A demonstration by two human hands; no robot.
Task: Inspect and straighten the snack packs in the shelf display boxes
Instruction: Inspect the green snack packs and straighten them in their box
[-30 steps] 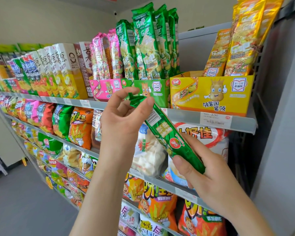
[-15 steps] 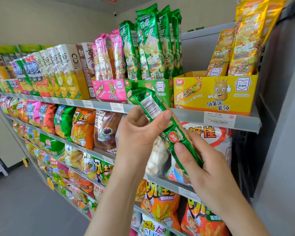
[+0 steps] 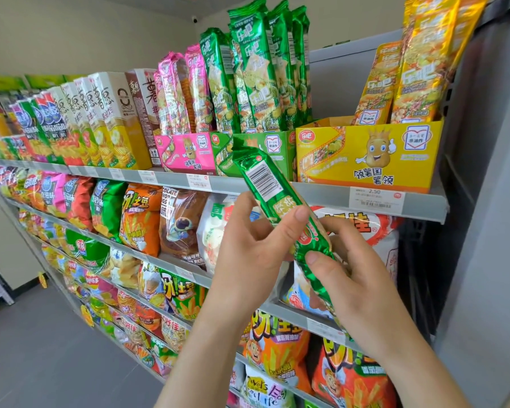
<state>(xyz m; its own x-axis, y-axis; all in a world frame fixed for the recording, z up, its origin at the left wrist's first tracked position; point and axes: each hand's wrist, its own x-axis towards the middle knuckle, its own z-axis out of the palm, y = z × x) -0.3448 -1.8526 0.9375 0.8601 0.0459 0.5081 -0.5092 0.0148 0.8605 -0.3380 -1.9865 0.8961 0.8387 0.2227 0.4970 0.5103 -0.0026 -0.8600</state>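
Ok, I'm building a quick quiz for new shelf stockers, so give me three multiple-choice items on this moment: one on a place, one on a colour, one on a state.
1. Where does the green display box stand on the top shelf?
A. Between the pink display box and the yellow display box
B. On the floor
C. On the lowest shelf

2. What colour is the snack pack out of its box?
A. Pink
B. Yellow
C. Green

3. What are the left hand and right hand doing?
A. Both hang idle
B. Both grip the snack pack
C. Both press on the yellow display box

Answers:
1. A: the pink box is on its left and the yellow on its right.
2. C: it is green foil with a barcode.
3. B: fingers and thumbs of both hands curl round it.
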